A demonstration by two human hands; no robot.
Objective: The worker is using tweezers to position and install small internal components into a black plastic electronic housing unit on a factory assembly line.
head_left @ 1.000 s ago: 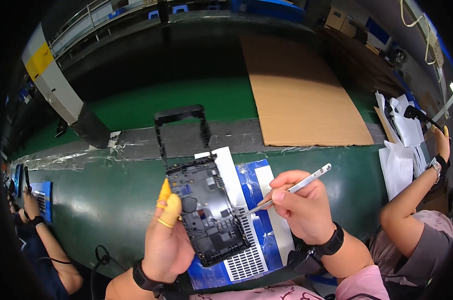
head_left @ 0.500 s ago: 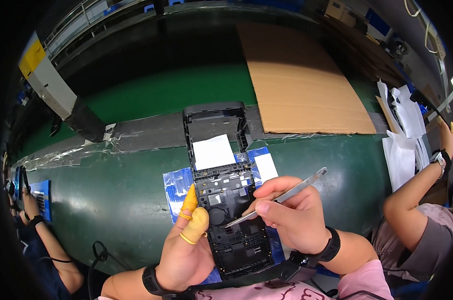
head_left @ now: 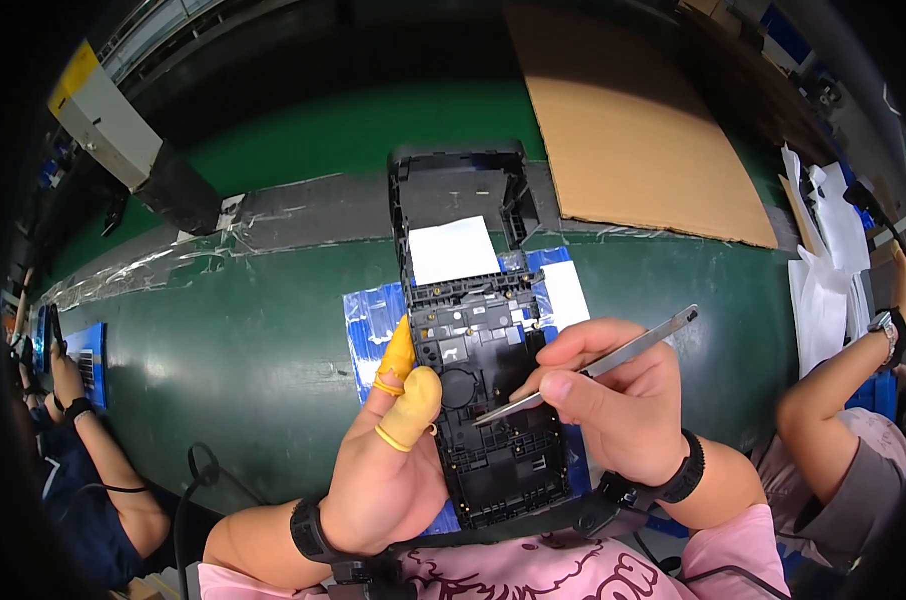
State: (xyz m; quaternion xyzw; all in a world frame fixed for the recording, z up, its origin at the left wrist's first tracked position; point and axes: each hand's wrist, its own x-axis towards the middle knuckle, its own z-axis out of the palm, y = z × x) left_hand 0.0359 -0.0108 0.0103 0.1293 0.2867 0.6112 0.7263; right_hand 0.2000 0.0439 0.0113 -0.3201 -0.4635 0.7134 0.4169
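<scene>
A long black plastic housing point(head_left: 483, 350) with an open frame at its far end lies over a blue sheet point(head_left: 371, 311) on the bench. My left hand point(head_left: 388, 490) grips the housing's left edge. Yellow finger cots point(head_left: 414, 405) cover the thumb and a finger of that hand. Metal tweezers point(head_left: 628, 352) are pinched in my right hand point(head_left: 618, 420). Their tips are at the housing's middle, just below a round black disc point(head_left: 461, 388); whether anything is between the tips is too small to tell. White paper point(head_left: 453, 250) shows through the frame opening.
Another white paper piece point(head_left: 565, 293) lies right of the housing. Beyond are a large cardboard sheet point(head_left: 653, 140) and a grey-and-yellow post point(head_left: 123, 135). White wrapping point(head_left: 818, 290) hangs at right. Co-workers' arms show at the left point(head_left: 98, 445) and right point(head_left: 843, 360) edges.
The whole view has shifted, so the bench, housing and hands appear higher and farther right. Both hands keep their holds, and the tweezer tips stay near the same spot on the housing.
</scene>
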